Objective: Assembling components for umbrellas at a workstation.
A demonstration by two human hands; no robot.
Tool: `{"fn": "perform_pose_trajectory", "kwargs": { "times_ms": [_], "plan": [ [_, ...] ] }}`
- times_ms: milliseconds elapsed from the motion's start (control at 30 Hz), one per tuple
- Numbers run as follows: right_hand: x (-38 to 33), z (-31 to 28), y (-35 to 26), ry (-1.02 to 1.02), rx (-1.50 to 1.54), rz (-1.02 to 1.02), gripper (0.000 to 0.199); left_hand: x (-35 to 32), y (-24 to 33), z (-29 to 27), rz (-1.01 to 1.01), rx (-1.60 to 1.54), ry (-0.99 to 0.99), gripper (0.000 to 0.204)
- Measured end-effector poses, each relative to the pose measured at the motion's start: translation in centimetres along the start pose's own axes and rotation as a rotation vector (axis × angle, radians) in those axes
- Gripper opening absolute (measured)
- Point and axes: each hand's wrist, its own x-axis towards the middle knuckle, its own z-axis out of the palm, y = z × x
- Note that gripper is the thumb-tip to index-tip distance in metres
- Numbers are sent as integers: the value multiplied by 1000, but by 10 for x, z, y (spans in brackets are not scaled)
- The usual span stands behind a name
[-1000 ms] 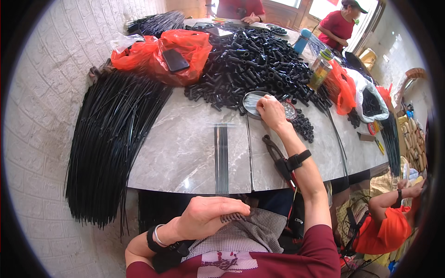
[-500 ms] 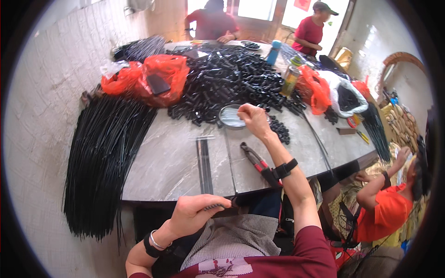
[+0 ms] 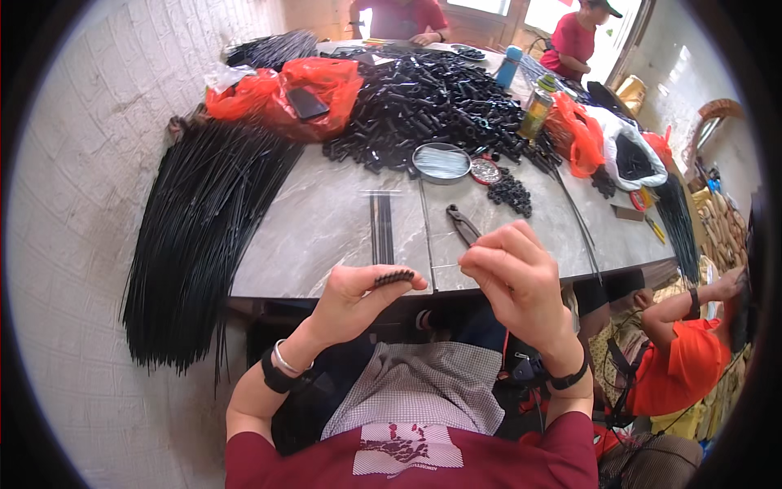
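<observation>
My left hand (image 3: pixel 346 301) is closed with a short row of small black ridged pieces (image 3: pixel 393 278) between thumb and fingers, near the table's front edge. To its right, my right hand (image 3: pixel 521 281) is raised with thumb and fingertips pinched; anything between them is too small to make out. Just beyond that hand lie the pliers (image 3: pixel 463 224), their handles hidden behind it. Several flat black strips (image 3: pixel 381 232) point away from me, thin pale rods (image 3: pixel 381 193) across their far end. A round tin (image 3: pixel 416 168) holds more pale rods, beside a smaller red-rimmed tin and small black pieces (image 3: pixel 511 194).
Long thin black rods (image 3: pixel 199 244) hang over the table's left edge. Black tubular parts (image 3: pixel 432 102) are heaped at the back, between red bags (image 3: pixel 338 85) and a spray can (image 3: pixel 533 118). Co-workers are across the table and at right, one in an orange shirt (image 3: pixel 684 363).
My right hand has come back from above the round tin to beside my left hand, uncovering both tins. My left hand keeps its hold; the whole view has shifted.
</observation>
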Motion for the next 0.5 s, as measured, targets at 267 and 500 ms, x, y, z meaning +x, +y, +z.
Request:
{"fn": "perform_pose_trajectory", "kwargs": {
  "times_ms": [267,500],
  "plan": [
    [-4,7,-19,-14,-50,-25,36,-5,7,1,4,-66,-7,15],
    [-1,7,-21,-25,-45,-48,36,-7,6,1,0,-100,-12,16]
  ]
}}
